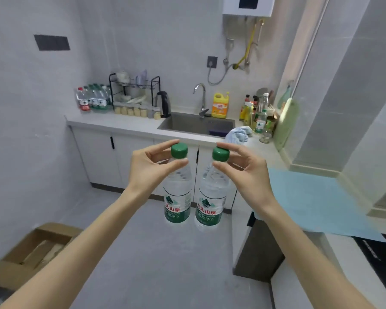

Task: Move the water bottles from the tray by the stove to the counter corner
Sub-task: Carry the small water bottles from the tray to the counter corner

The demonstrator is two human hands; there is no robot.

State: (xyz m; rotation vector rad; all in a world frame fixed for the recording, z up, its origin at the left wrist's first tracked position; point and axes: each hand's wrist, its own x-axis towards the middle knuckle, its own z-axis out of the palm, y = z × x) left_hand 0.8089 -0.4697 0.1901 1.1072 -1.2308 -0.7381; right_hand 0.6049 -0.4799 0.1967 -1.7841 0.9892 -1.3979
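At the far-left counter corner (91, 120), a cluster of bottles (94, 100) stands against the wall; this is judged the destination. Left hand (147, 168) pinches the left bottle (177, 197) at the neck under its green cap (179, 150), thumb and fingers clamped; right hand (243, 170) pinches the right bottle (210, 202) likewise. Both hang upright over the floor (143, 253), side by side, not touching; the neck grips likely leave the bases free for setting down. A blue mat (310, 201) lies at right.

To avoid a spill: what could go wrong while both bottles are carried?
1. The left hand pinches one clear green-capped plastic bottle, the right hand another, only at the cap; either may drop.
2. The counter corner already holds crowded bottles beside a black wire rack; some may topple.
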